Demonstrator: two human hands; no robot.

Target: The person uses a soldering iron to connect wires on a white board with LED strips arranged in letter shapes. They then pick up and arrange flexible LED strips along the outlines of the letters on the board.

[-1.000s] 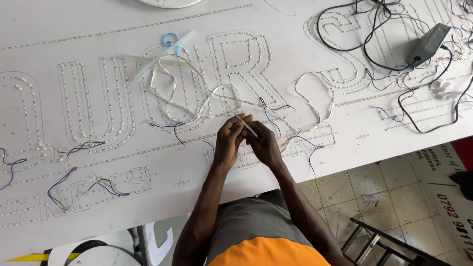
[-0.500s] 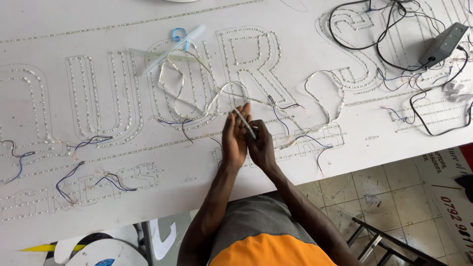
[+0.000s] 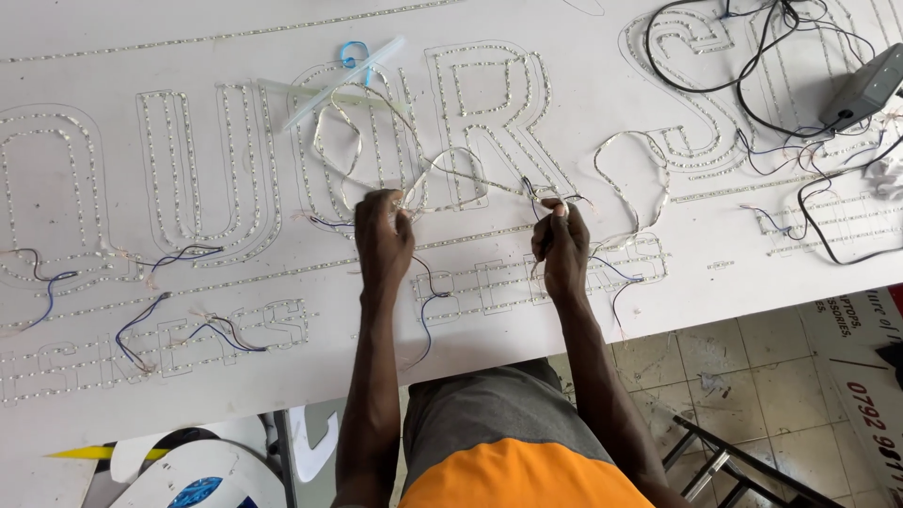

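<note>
Change since the earlier frame: the two hands, then pressed together over one spot, now stand apart, a length of strip drawn between them; the work reads as moved from joining to laying out.

- Large white sign panel [image 3: 113, 56] on the bench, outlined letters lined with rows of small lights.
- Thin blue and black wire tails [image 3: 155, 315], lower left of the panel, lying loose.
- Pale translucent plastic tube with blue loop [image 3: 343, 71], upper middle, untouched.
- Left hand [image 3: 381, 240]: fingers closed, pinching the flexible whitish light strip [image 3: 451, 165] at one end.
- The strip loops up over the middle letters and runs across to the other hand.
- Right hand [image 3: 562, 246]: fingers shut on the strip's other end, where short dark wires sprout.
- Black cables [image 3: 752, 94] and grey box-shaped power unit [image 3: 867, 87], far right, well apart from both hands.
</note>
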